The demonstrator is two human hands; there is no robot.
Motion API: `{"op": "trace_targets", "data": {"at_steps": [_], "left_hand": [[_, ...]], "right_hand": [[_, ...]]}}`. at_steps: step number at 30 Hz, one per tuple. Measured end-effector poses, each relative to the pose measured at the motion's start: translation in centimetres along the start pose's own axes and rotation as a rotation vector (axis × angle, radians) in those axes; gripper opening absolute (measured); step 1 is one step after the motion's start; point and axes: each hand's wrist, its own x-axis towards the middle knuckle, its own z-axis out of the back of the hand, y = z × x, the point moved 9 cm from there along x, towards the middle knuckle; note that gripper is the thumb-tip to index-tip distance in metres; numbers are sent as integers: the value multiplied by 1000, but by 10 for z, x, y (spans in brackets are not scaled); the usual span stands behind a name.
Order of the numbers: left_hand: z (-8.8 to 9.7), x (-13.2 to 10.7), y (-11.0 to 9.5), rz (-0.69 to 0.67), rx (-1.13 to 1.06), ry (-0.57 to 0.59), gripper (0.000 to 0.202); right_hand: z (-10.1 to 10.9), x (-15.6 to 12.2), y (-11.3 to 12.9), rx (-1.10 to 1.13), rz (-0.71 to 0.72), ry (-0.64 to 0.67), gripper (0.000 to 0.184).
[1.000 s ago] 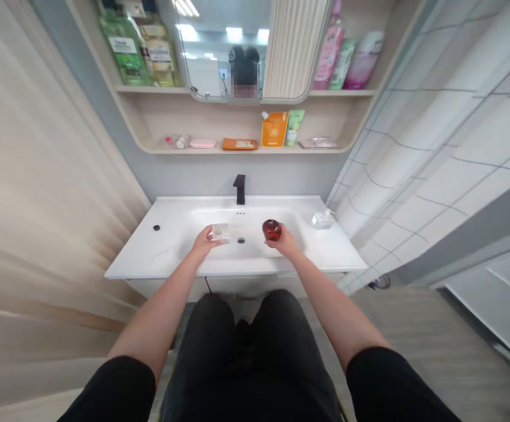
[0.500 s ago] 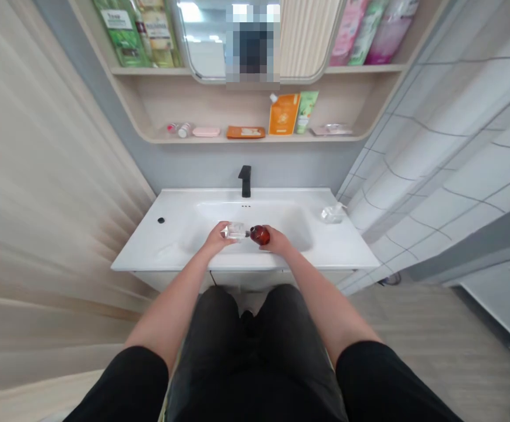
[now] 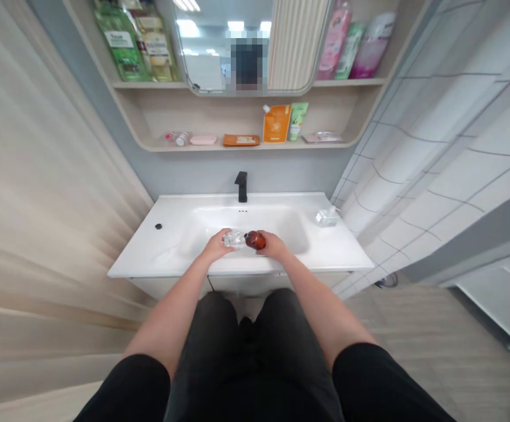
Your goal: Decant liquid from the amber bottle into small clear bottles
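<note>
Over the front of the white sink (image 3: 202, 217), my left hand (image 3: 214, 246) is closed around a clear bottle (image 3: 234, 238). My right hand (image 3: 274, 245) grips a brown bottle (image 3: 255, 240), which lies tilted with its dark neck end toward the left. The two bottles are side by side, the brown one's neck close to the clear one's right end. Whether they touch, I cannot tell. My fingers partly hide both bottles.
A black faucet (image 3: 241, 186) stands behind the basin. On the right counter sits a clear pump bottle (image 3: 326, 217); a small black round piece (image 3: 159, 226) is at the left. Above, a shelf (image 3: 149, 146) holds an orange pouch (image 3: 276, 123), a green tube (image 3: 298, 121) and other toiletries below a mirror (image 3: 220, 53).
The view has shifted slightly. Both bottles stay in my hands; the brown one has tilted further toward the left, and the gap between the two bottles has narrowed.
</note>
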Motion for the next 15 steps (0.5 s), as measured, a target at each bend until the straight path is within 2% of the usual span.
{"op": "trace_targets", "data": {"at_steps": [5,11,15], "left_hand": [[-1,-2,-7,-26,28,-1,86],[3,-3,-11,-59,-6,-37,83],[2,-2,-14,-85,0,-22,83]], "right_hand": [[-1,0,0,-13,-23,14,91],[-4,0,-1,-49,-14,29,90],[-6,1,-3,-65,-8,45,86]]}}
